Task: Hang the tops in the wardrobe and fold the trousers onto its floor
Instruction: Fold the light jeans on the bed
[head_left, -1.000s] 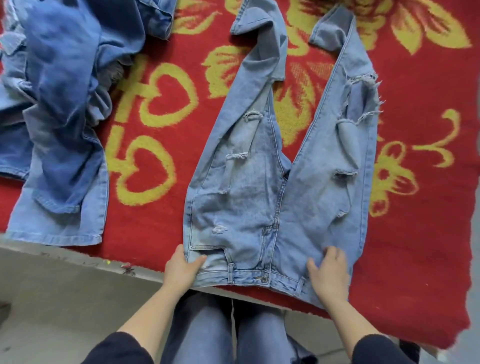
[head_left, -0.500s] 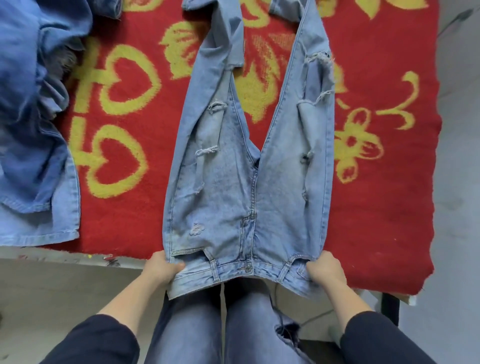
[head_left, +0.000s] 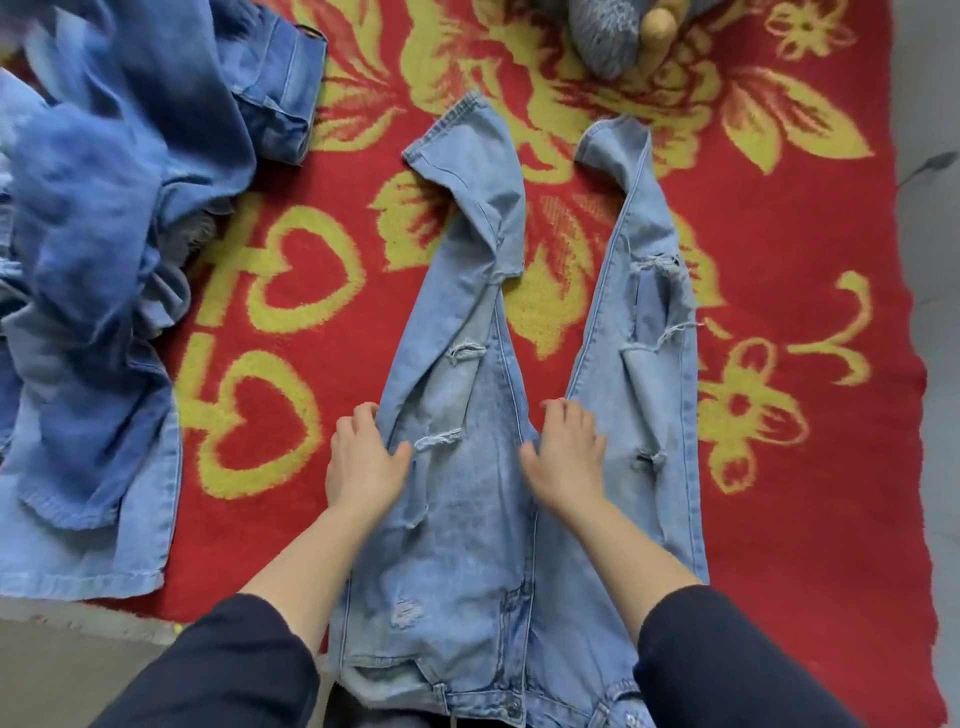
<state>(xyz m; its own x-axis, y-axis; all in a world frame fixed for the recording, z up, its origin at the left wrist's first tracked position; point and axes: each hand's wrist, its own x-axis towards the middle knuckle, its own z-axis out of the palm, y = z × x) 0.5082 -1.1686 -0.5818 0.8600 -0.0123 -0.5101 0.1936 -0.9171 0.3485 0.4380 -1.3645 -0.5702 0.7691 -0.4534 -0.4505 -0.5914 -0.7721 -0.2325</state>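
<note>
Head view: your two hands hold a pair of ripped light-blue jeans (head_left: 467, 545) spread flat on a red blanket (head_left: 810, 509).

Nearest you, your dark sleeves (head_left: 727, 660) hide both ends of the waistband, which overhangs the blanket's edge. Your left hand (head_left: 363, 457) pinches the left leg's outer seam, fingers curled round it, thumb on top; your right hand (head_left: 563, 452) hooks its fingers over the right leg's inner edge by the crotch, tips hidden. The legs spread in a V toward the far side. A blurred heap of darker denim (head_left: 104, 270) lies apart at left. Farthest, a grey knitted item (head_left: 605, 41) is cut off by the frame; what it is you cannot tell.
</note>
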